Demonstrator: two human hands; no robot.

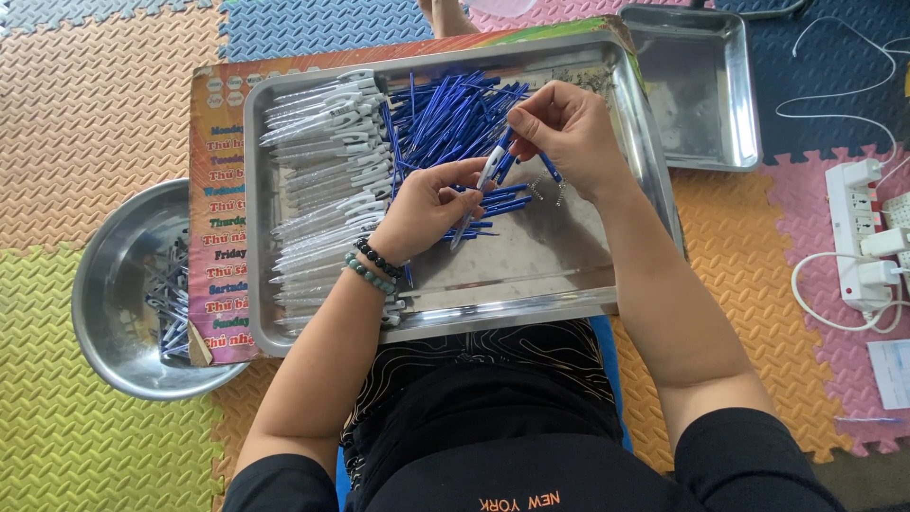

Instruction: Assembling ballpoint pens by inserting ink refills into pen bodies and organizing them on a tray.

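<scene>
Both hands work over the metal tray [607, 303]. The left hand [427, 204] has its grip closed around a pen [485, 180]; the right hand [569, 128] pinches its upper end. Risk: small springs [548, 190] lying loose just beside the hands may be knocked into the blue refills [445, 118].

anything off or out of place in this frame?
Mostly orderly. Two small springs lie loose on the bare floor of the large steel tray, apart from the blue refill heap and the row of white barrels. Both hands, left hand and right hand, hold one pen.
</scene>
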